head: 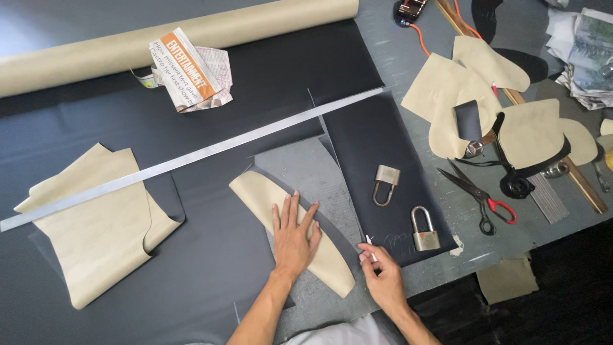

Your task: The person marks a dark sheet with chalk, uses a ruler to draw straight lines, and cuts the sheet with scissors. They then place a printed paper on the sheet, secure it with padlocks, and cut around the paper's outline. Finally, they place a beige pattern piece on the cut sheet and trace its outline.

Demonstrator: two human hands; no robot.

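Now, left hand flat on one tan pattern piece, two padlocks, one scissors

A cutting workshop for leather or fabric goods: dark sheet material covers the grey worktable, with a tan roll along its far edge, beige paper patterns, a long metal ruler, scissors and padlock weights.

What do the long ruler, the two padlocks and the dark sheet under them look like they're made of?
The ruler looks like bare metal: silvery, thin and straight, with a dull sheen. The padlocks also look metallic, with greyish brushed bodies and shiny shackles. The dark sheet seems to be leather or a synthetic look-alike: matte black, smooth, lying flat with cleanly cut edges; which of the two cannot be told.
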